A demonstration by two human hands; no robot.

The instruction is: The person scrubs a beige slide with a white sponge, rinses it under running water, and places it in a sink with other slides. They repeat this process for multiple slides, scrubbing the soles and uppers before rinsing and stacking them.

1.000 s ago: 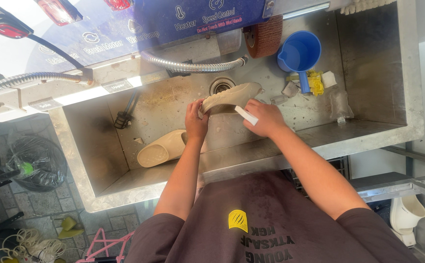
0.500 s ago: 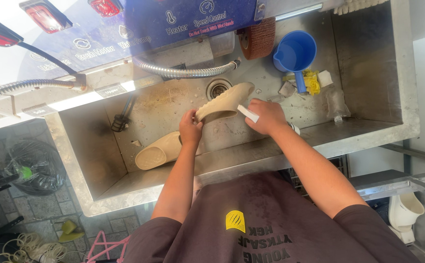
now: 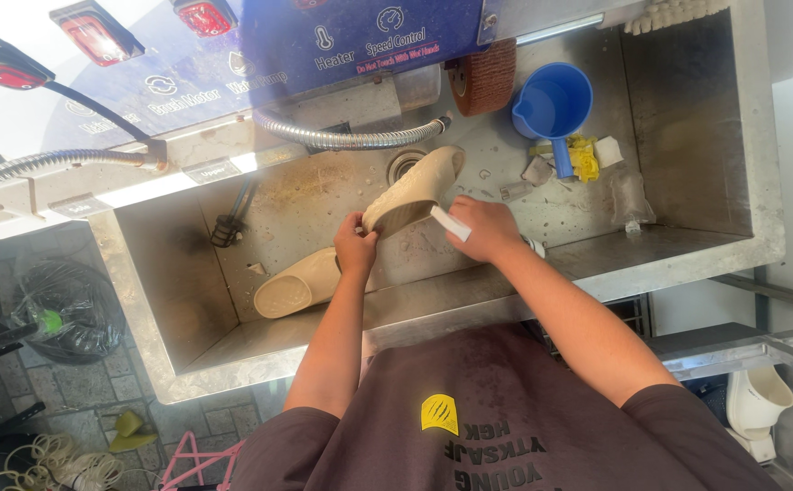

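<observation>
Beige slide sandal (image 3: 412,191) held up over the middle of the steel sink (image 3: 687,245), tilted, toe end toward the drain (image 3: 404,165), heel end low. Left hand (image 3: 356,247) clamped on the sandal's lower end, fingers wrapped round its edge. Right hand (image 3: 483,227) closed around a small white block (image 3: 450,223), block's end touching or just beside the sandal's side; cannot tell which. Both forearms reach in over the front rim.

2nd beige sandal (image 3: 298,284) lies flat on the sink floor, just left of the left hand, apart from the held one. Sink floor looks wet and grimy.

Behind: corrugated metal hose (image 3: 342,138) runs along the back wall. Round brown brush wheel (image 3: 485,76) at the back, blue plastic scoop (image 3: 553,105) just right of it, handle pointing down. Yellow item (image 3: 584,159) and small white pieces near the scoop handle. Blue control panel (image 3: 360,36) above the sink. Black bag (image 3: 65,309) on the tiled floor, left of the sink.
</observation>
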